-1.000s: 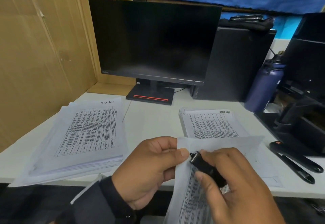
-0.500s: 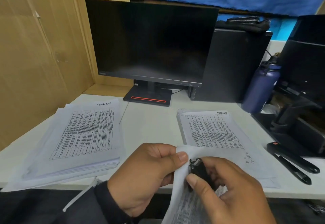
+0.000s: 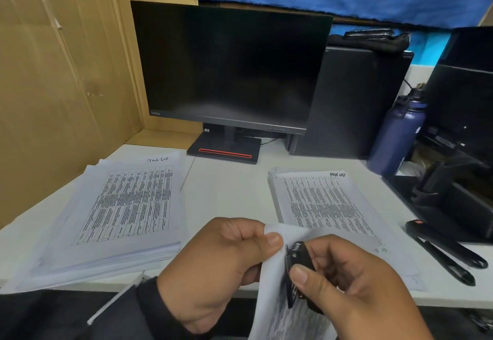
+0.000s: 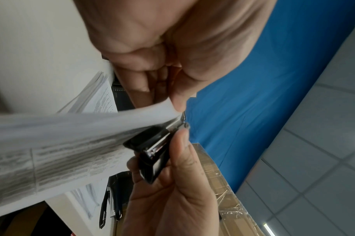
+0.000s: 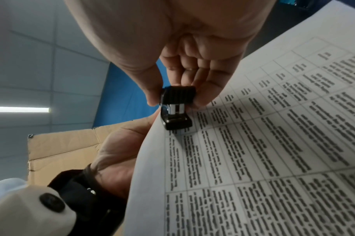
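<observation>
My left hand (image 3: pixel 268 242) pinches the top corner of some printed sheets (image 3: pixel 280 318) between thumb and fingers, just off the desk's front edge. My right hand (image 3: pixel 302 269) grips a small black stapler (image 3: pixel 298 259) between thumb and fingers, held nearly upright against that corner. In the left wrist view the sheets' (image 4: pixel 71 140) corner runs into the mouth of the stapler (image 4: pixel 152 146), right below my left thumb. The right wrist view shows the stapler (image 5: pixel 176 107) sitting on the printed face of the sheets (image 5: pixel 273 143).
The white desk (image 3: pixel 229 192) carries a thick paper stack (image 3: pixel 128 206) at left and a thinner paper stack (image 3: pixel 320 200) at right. Behind them stand a dark monitor (image 3: pixel 229 67), a computer tower (image 3: pixel 354 104) and a blue bottle (image 3: pixel 397 136). Black tools (image 3: pixel 448 249) lie at right, and a cardboard wall (image 3: pixel 53 72) stands at left.
The held sheets have sunk lower, uncovering the right stack. The stapler has turned from slanting to nearly upright and closed in on the corner by my left thumb.
</observation>
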